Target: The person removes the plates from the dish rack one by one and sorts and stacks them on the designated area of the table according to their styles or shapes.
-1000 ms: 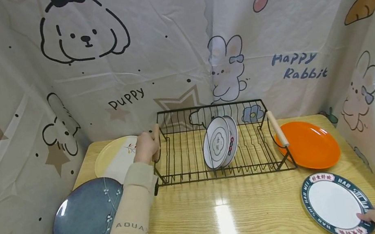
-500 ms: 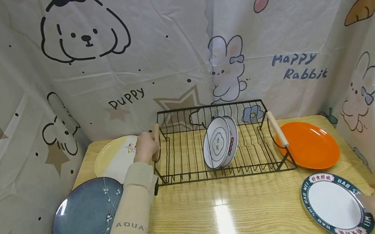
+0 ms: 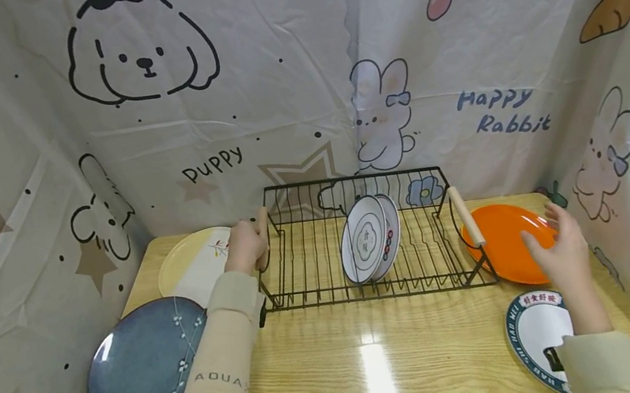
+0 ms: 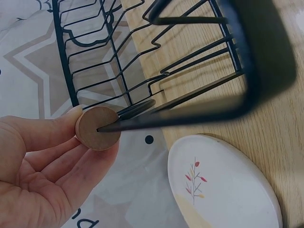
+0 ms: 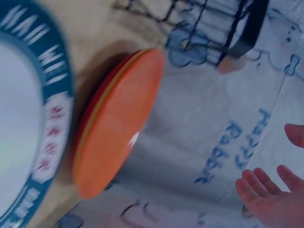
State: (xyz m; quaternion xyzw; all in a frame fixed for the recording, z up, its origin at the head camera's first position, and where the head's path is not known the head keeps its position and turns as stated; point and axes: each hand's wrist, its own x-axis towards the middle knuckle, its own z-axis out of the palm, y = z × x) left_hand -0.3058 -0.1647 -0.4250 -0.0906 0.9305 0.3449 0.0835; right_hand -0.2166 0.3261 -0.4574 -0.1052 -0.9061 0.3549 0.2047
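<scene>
My left hand [image 3: 245, 246] grips the wooden handle [image 4: 98, 128] at the left end of a black wire dish rack [image 3: 319, 296]. Two white plates [image 3: 365, 244] lean side by side in the rack's middle slots. My right hand [image 3: 567, 251] is over the right part of an orange plate [image 3: 500, 242], fingers spread and holding nothing; the right wrist view shows it apart from that plate. Below it lies a white plate with a dark green lettered rim [image 3: 522, 335], partly hidden by my right forearm.
On the left lie a dark blue oval plate [image 3: 139, 365] and a yellow and white plate [image 3: 182, 264]. The rack's right wooden handle [image 3: 466, 216] overhangs the orange plate's edge. A printed curtain [image 3: 287, 104] encloses the wooden table [image 3: 314, 377] at the back and sides.
My right hand has let go of the green-rimmed plate's edge and moved up and away to the orange plate. My left hand stays on the rack handle.
</scene>
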